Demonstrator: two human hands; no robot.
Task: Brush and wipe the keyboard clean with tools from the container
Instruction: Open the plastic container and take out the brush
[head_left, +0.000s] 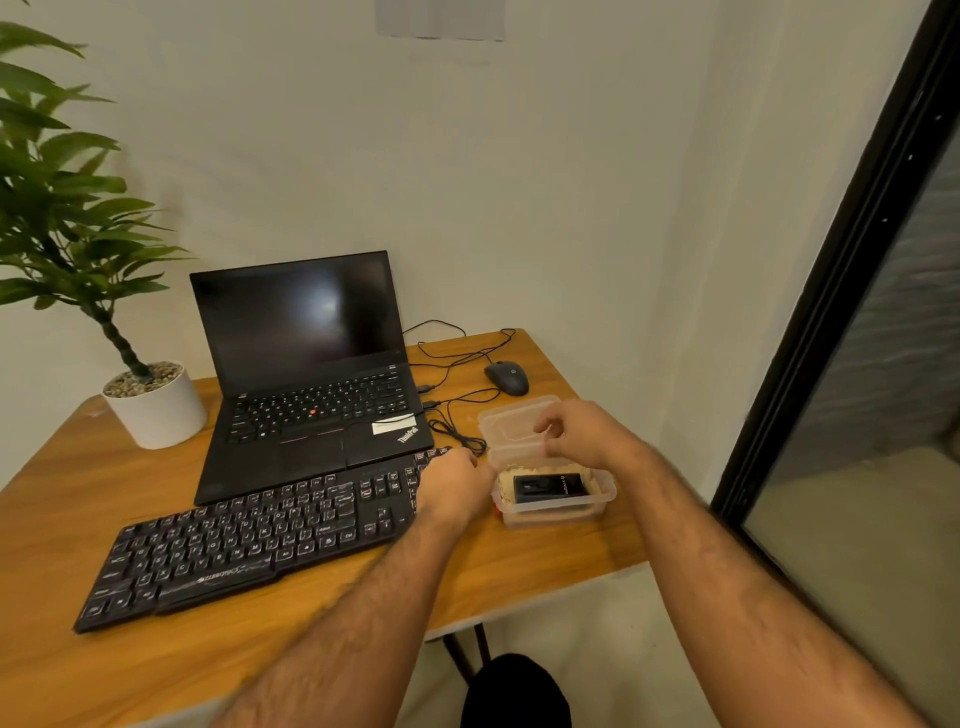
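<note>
A person's 2 bare hands work at a clear plastic container near the right edge of a wooden worktop. The left hand rests against the container's left side, over the right end of a black wired keyboard; whether its fingers are closed on the rim cannot be told. The right hand hovers above the container's far side, its fingers curled together at the edge of the clear lid, which stands tipped back behind the box; a firm grip on it cannot be confirmed. Inside the container, a black rectangular tool lies flat on a tan cloth. The keyboard sits at an angle in front of an open black ThinkPad laptop with a dark screen. A black wired mouse lies beyond the container, its cable looping between laptop and box. A potted plant stands at the worktop's left rear.
</note>
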